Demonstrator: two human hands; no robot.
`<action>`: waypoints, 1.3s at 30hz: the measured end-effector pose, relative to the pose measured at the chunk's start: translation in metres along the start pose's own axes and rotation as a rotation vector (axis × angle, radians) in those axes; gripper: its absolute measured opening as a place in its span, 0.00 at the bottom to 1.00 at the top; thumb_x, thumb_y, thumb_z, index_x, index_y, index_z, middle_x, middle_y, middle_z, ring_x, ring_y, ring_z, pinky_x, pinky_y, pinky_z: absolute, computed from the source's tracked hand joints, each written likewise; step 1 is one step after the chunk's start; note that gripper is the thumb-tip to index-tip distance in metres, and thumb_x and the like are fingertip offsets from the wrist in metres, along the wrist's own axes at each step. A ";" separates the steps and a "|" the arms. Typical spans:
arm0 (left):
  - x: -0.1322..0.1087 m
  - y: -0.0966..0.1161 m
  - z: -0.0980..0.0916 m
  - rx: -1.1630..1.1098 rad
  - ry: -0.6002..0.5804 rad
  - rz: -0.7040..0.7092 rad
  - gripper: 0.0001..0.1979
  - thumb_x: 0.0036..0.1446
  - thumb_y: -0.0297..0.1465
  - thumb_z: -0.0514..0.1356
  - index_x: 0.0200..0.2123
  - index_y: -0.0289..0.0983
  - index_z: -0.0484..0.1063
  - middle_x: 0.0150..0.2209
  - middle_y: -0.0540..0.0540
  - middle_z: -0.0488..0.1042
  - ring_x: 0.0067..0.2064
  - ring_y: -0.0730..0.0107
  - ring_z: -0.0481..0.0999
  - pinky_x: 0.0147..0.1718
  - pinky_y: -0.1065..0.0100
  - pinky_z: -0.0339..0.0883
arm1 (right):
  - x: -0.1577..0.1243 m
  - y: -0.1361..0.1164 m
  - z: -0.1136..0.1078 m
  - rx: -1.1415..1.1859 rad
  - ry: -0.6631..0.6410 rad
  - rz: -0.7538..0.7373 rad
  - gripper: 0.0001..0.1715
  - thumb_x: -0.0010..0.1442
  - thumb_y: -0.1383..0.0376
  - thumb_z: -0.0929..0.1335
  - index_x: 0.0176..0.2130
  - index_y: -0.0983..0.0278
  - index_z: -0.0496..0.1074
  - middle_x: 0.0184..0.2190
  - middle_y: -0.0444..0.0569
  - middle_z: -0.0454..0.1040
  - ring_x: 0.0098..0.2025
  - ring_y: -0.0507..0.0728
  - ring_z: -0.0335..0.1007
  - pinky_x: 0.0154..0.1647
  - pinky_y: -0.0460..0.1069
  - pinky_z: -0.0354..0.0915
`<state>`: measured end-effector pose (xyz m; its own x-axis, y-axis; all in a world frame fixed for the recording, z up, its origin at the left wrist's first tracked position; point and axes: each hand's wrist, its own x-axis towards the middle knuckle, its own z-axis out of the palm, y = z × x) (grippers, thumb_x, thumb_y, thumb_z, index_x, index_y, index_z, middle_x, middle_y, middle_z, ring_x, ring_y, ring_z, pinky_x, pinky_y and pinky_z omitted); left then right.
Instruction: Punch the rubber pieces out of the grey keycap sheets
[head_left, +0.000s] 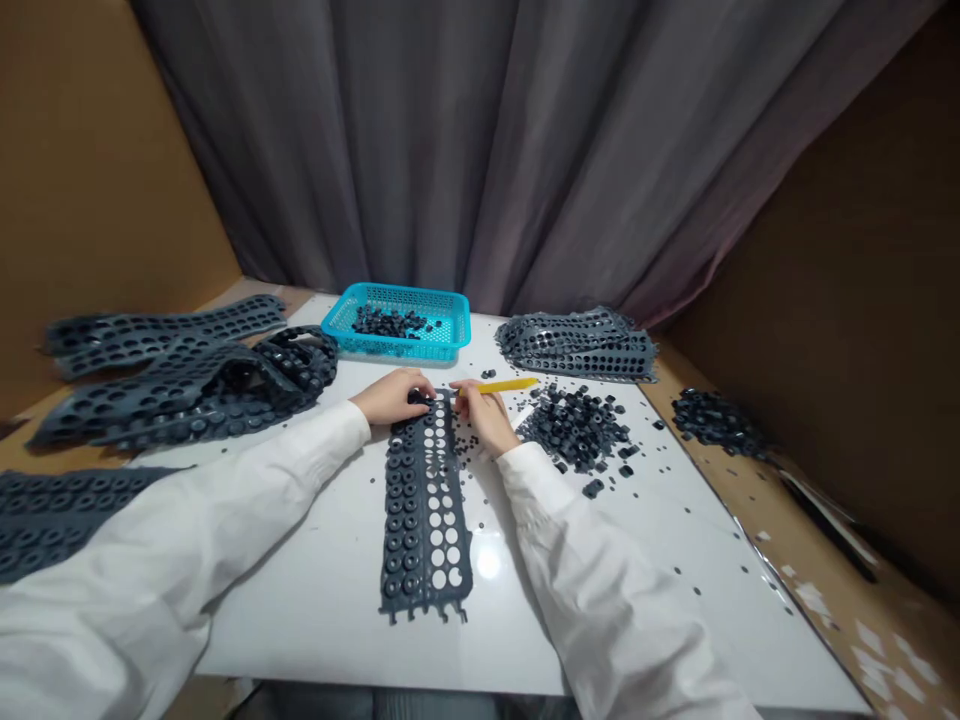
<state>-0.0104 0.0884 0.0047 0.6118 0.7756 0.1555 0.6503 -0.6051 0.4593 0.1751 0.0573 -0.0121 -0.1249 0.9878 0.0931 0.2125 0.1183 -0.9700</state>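
Observation:
A dark grey moulded rubber sheet (424, 500) lies lengthwise in front of me on the white table. Round ring-shaped parts fill its left half, while rows of open holes run down its right half. At the sheet's far end, my left hand (396, 396) is closed with bent fingers on its upper left edge. My right hand (486, 415) grips a slim yellow pen-like tool (510, 386) by the sheet's top right corner. The tool's working tip is hidden by the fingers. Small black bits lie scattered beside the sheet, under and around my right hand.
Behind my hands stands a blue plastic basket (396, 350) holding small black parts. A heap of loose black parts (577, 428) lies right. Perforated sheets are stacked at the back right (577, 345) and left (172, 390). Another pile (716, 422) sits beyond the table's right edge.

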 end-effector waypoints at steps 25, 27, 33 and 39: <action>0.010 -0.005 -0.003 0.200 -0.107 0.099 0.11 0.51 0.30 0.57 0.38 0.35 0.74 0.35 0.43 0.73 0.39 0.61 0.72 0.37 0.66 0.62 | 0.019 0.014 0.016 -0.121 -0.008 0.039 0.05 0.48 0.66 0.62 0.22 0.63 0.59 0.16 0.39 0.63 0.20 0.49 0.58 0.21 0.43 0.56; 0.010 -0.001 -0.003 0.287 -0.124 0.171 0.09 0.53 0.29 0.56 0.36 0.35 0.74 0.35 0.42 0.72 0.40 0.61 0.71 0.38 0.66 0.62 | 0.021 0.015 0.016 -0.138 -0.025 0.036 0.05 0.47 0.66 0.62 0.22 0.63 0.59 0.16 0.39 0.62 0.20 0.49 0.58 0.21 0.43 0.56; 0.015 -0.002 0.003 0.347 -0.194 0.189 0.07 0.54 0.26 0.54 0.32 0.35 0.73 0.33 0.44 0.71 0.36 0.65 0.73 0.36 0.68 0.63 | 0.022 0.015 0.014 -0.124 -0.058 0.069 0.05 0.47 0.67 0.62 0.22 0.62 0.58 0.16 0.38 0.63 0.17 0.48 0.58 0.18 0.43 0.55; 0.020 -0.005 0.006 0.339 -0.176 0.218 0.09 0.56 0.25 0.52 0.28 0.33 0.72 0.30 0.41 0.72 0.36 0.63 0.72 0.38 0.66 0.62 | 0.022 0.016 0.014 -0.116 -0.043 0.074 0.05 0.47 0.67 0.62 0.22 0.62 0.58 0.16 0.39 0.64 0.17 0.48 0.59 0.18 0.44 0.57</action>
<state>0.0012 0.1053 0.0005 0.7994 0.5985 0.0520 0.5906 -0.7988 0.1145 0.1626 0.0796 -0.0285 -0.1455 0.9893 0.0103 0.3334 0.0588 -0.9410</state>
